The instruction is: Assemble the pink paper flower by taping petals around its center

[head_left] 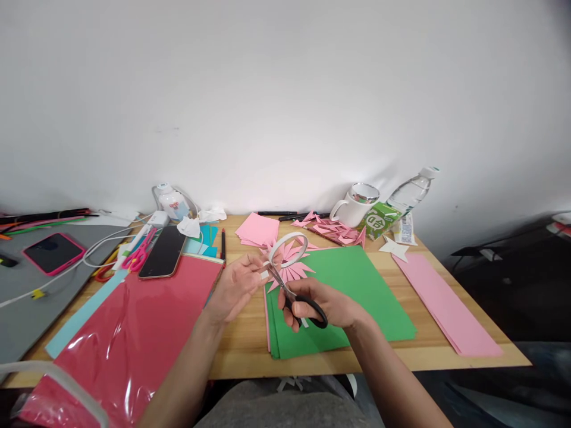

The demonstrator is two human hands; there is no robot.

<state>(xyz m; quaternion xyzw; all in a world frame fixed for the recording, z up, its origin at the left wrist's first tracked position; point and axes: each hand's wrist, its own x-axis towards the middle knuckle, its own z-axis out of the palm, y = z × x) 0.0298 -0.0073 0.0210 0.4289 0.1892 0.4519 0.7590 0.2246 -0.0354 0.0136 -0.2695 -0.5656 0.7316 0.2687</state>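
Observation:
My left hand (236,286) is closed in a pinch on a roll of white tape (305,248), a thin ring standing on edge. A small white piece (264,275) shows by its fingertips. My right hand (319,302) grips black-handled scissors (317,310), their blades pointing up and left at the tape near my left fingers. Whether the blades touch the tape I cannot tell. Behind the roll lies a pink folded-paper fan shape (294,272) with pointed tips. Below my right hand is a stack of green paper (357,285), a small white strip (304,323) showing by the scissors' handle.
Left are red sheets in a clear sleeve (147,309), a phone (163,252) and pink scissors (139,254). Pink squares (257,228), folded pink pieces (334,230), a white mug (357,205) and a water bottle (410,191) stand or lie along the wall. Pink strips (448,303) lie right.

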